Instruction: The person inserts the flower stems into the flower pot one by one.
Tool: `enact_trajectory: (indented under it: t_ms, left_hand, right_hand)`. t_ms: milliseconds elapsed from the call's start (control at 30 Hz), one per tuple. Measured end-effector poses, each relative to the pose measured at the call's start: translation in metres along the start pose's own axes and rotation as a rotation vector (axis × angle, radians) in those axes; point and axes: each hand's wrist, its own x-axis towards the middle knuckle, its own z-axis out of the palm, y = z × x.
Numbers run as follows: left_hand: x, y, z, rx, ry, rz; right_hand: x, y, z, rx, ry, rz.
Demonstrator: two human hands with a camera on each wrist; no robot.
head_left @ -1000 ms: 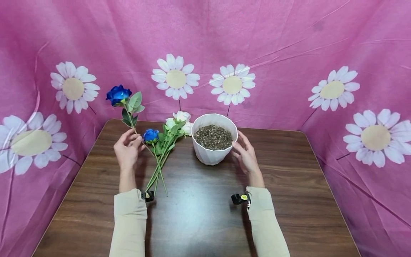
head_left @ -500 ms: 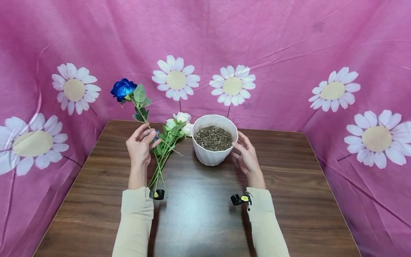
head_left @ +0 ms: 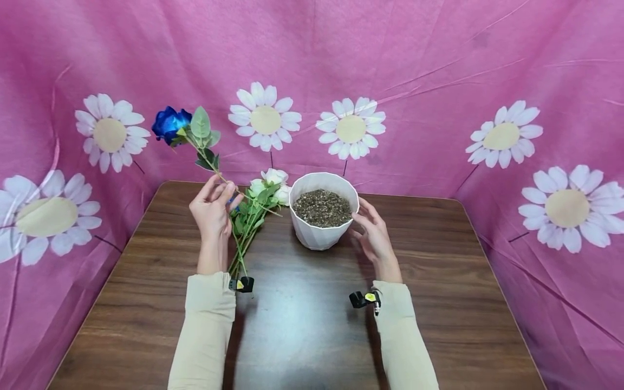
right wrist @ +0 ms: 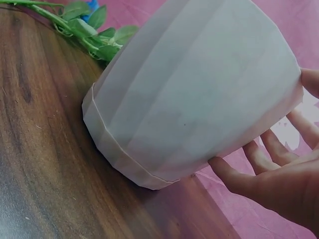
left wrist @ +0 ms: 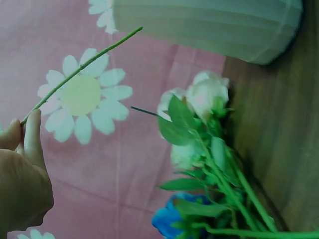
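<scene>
A person's two bare hands work at a brown table (head_left: 439, 260). The left hand (head_left: 212, 210) pinches a blue rose (head_left: 169, 125) partway along its stem (left wrist: 82, 67) between thumb and fingers, lifted off the tabletop. The right hand (head_left: 372, 233), fingers spread, rests its fingertips against the right side of a white pot (head_left: 319, 237) filled with soil (head_left: 323, 208).

The rose is to the left of the pot, and its stem leans well away from upright: the bloom points up and left, away from the pot, while the bare end slants down and right, towards it. From above, that end is just beside the pot's left wall, outside the rim; its exact height cannot be told. The left hand is left of the pot and apart from it; the right hand touches it.

Between left hand and pot lie white roses (head_left: 270, 187) and a second blue bloom (left wrist: 167, 219).
</scene>
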Motion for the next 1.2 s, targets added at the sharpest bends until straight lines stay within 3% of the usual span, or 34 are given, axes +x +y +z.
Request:
enact_trajectory:
  t_ms: [367,533,700,1000,1200]
  left_hand:
    - [0.000,0.001,0.029,0.003,0.056,0.030]
    - [-0.001,-0.001,0.039,0.022,0.052,0.054]
    - [-0.001,-0.001,0.048,0.072,0.028,0.083]
    - [-0.002,-0.001,0.067,0.118,-0.077,0.197]
    - [-0.005,-0.003,0.082,0.126,-0.125,0.240]
  right_hand:
    - [-0.001,0.001,-0.001,0.015,-0.008,-0.007]
    - [-0.002,0.002,0.001,0.022,-0.006,-0.018]
    - [-0.001,0.002,0.000,0.014,-0.009,-0.024]
    - [0.000,0.003,-0.003,0.019,-0.013,-0.013]
    - [0.001,0.004,-0.002,0.019,-0.017,-0.019]
